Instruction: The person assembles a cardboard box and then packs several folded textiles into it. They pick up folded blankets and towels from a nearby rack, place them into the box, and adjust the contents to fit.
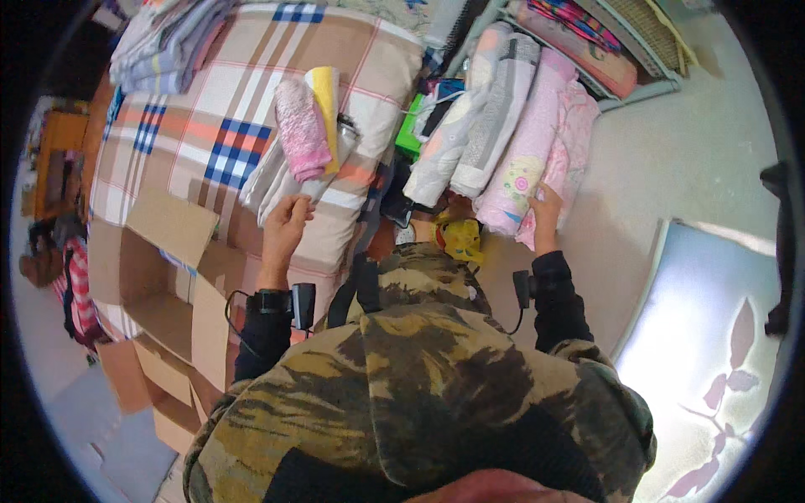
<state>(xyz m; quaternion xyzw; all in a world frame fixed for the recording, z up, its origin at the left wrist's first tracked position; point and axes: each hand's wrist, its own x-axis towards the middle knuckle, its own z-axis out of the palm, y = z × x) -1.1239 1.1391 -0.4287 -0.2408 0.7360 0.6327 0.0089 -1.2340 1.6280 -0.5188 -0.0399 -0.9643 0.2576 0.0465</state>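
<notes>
My left hand (286,229) has its fingers curled at the lower end of a folded pale grey cloth (269,182) on the bed. Whether it pinches that cloth, I cannot tell. Above it a rolled pink fluffy towel (302,132) lies beside a yellow folded item (324,113). My right hand (546,214) touches the side of a pink roll of fabric (525,144) with a printed patch; its grip is unclear. Right of that roll is a pink patterned cloth (575,138). Left of it lie a grey-and-white roll (497,113) and a pale patterned roll (449,138).
A plaid-covered bed (245,82) holds a stack of folded cloths (170,56). An open cardboard box (160,295) is at left, another box (166,402) below it. A metal-framed rack (641,91) with textiles is at upper right. A leaf-patterned panel (698,327) lies at right.
</notes>
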